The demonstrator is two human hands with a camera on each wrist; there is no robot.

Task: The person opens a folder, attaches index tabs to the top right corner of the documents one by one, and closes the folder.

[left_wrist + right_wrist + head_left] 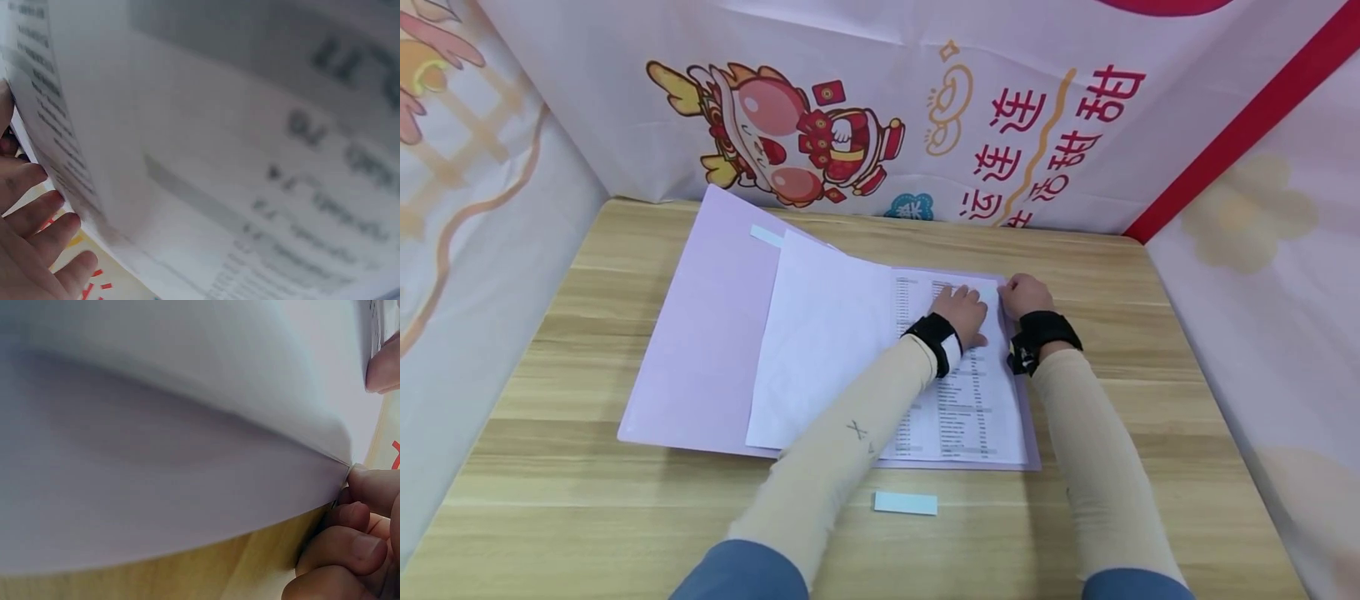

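Your right hand (1026, 297) pinches the lilac folder's (700, 342) far-right corner, your loose-fingered left hand (961, 312) resting leftward on printed white paper (964, 417).

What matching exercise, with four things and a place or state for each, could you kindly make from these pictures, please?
1. Folder
2. Left hand
3. Right hand
4. Pale-blue strip nearest the wearer

A. at the folder's right edge
B. on the wooden table, apart from the folder
C. on the printed sheet
D. lilac, lying open

Pairs: 1-D, 2-C, 3-A, 4-B
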